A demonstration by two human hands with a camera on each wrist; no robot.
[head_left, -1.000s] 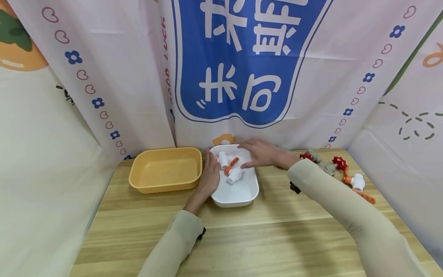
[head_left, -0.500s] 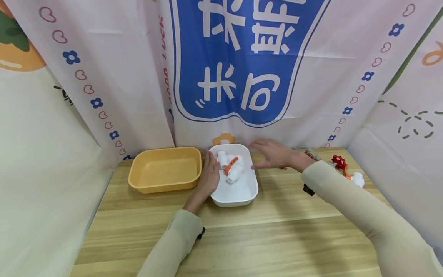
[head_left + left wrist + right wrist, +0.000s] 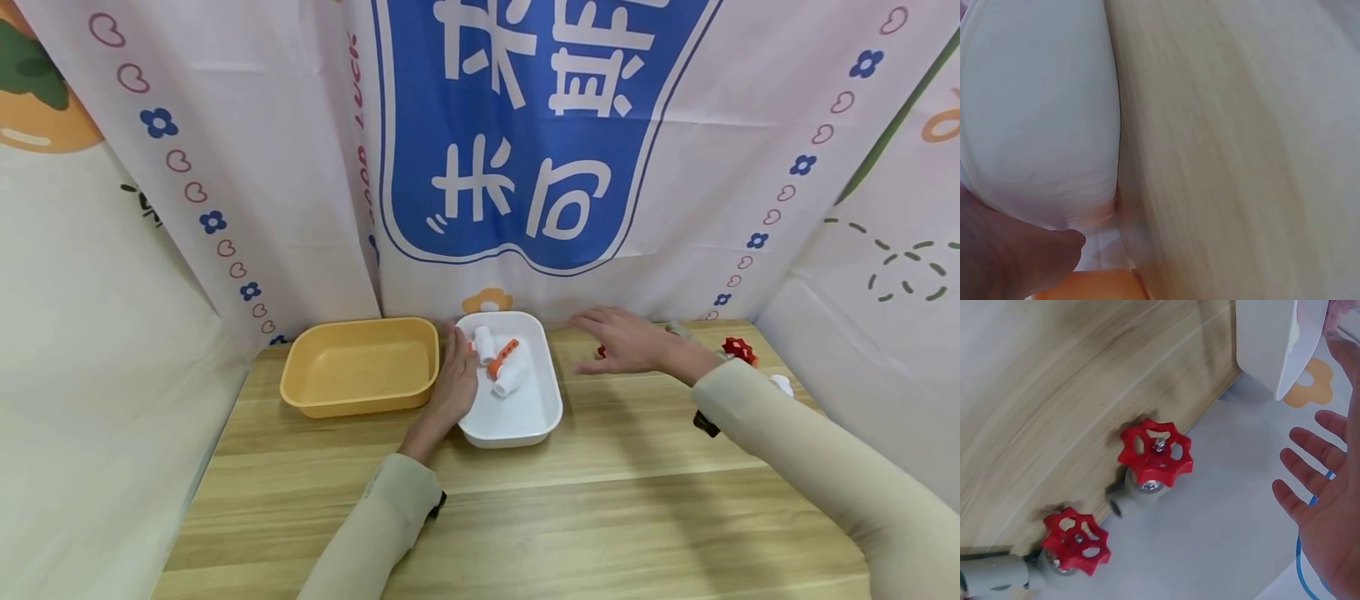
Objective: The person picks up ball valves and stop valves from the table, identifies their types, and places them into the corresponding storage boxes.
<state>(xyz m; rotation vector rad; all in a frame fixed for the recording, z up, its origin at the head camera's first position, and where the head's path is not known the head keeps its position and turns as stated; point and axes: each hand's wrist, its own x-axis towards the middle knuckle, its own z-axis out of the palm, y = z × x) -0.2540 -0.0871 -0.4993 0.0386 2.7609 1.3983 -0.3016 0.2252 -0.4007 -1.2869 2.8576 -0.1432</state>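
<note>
In the head view a white plastic basin holds white pipe valves with orange handles. My left hand lies along the basin's left side, fingers stretched towards the back; the left wrist view has its thumb at the basin wall. Apart from the basin, on its right, my right hand holds nothing, and its fingers are spread. Near that hand, the right wrist view has two grey valves with red handwheels: one handwheel closer to the basin, the other handwheel farther off.
A yellow basin stands left of the white one. Another red handwheel and a white fitting lie at the table's right, partly behind my right sleeve. A printed curtain hangs along the wooden table's back edge.
My right hand has moved from over the white basin's right rim to the right, towards the valves there. My left hand stays at the basin, whose contents look unchanged.
</note>
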